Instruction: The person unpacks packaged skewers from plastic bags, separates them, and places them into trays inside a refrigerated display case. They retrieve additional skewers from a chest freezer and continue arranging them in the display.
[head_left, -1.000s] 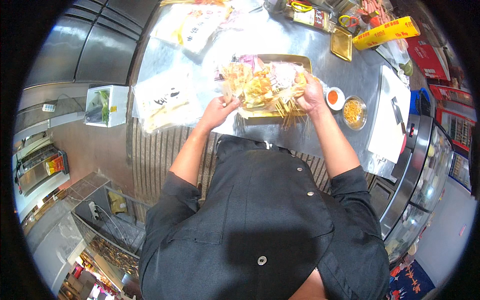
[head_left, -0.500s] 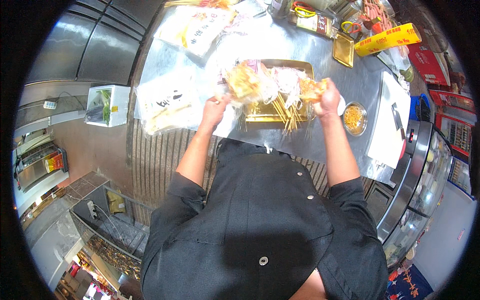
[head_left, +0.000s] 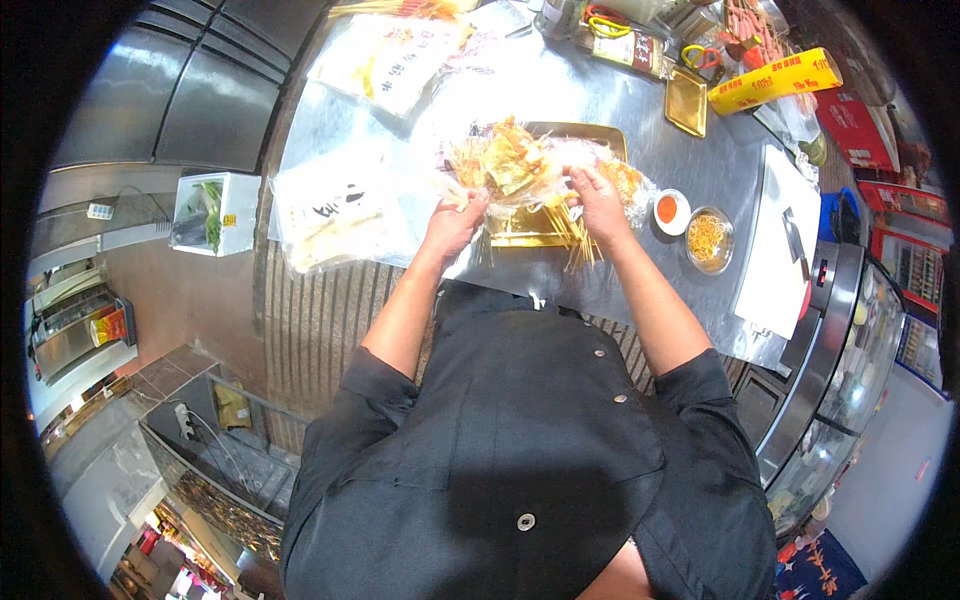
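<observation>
A clear plastic bag (head_left: 550, 187) with yellow-orange food (head_left: 513, 162) showing in it is stretched between my hands. My left hand (head_left: 455, 225) is closed on the bag's left edge. At its right edge, the fingers of my right hand (head_left: 600, 205) pinch the plastic. Beneath lies a gold rectangular tray (head_left: 612, 133), partly covered, with thin wooden skewers (head_left: 575, 240) sticking out over its near side. Another wrapped orange portion (head_left: 625, 180) lies just beyond my right hand. Glare blurs the food's exact kind.
To the right stand a white bowl of red powder or sauce (head_left: 670, 210) and a bowl of yellow shreds (head_left: 709, 240). Flat plastic packages (head_left: 335, 215) lie left. A yellow roll box (head_left: 775, 80), small gold tray (head_left: 686, 102) and scissors (head_left: 700, 55) sit far right.
My right hand has moved left, away from the orange portion, and now grips the bag's plastic. My left hand has shifted slightly right. The white bowl with red contents has come into fuller view.
</observation>
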